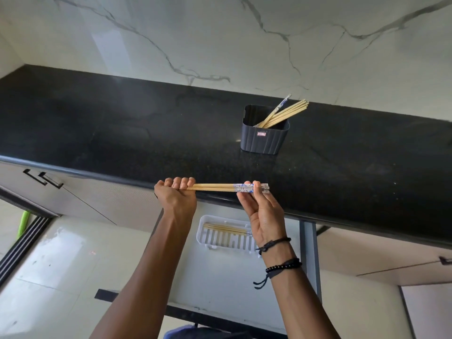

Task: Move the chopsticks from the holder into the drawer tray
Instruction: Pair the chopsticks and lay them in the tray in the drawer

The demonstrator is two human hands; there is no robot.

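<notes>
Now, at the front edge of the desk (pixel 146 133), left hand (pixel 176 195) grips the chopsticks (pixel 215 187), right hand (pixel 263 214) pinches them; lower level into the tray (pixel 215 239).

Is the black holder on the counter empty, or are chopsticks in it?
Not empty: several chopsticks lean in the holder, their ends sticking out past its back right rim.

You face a black speckled tabletop (pixel 122 123) backed by a veined marble wall (pixel 220 33), with black cabinet handles (pixel 44 178) lower left.
</notes>
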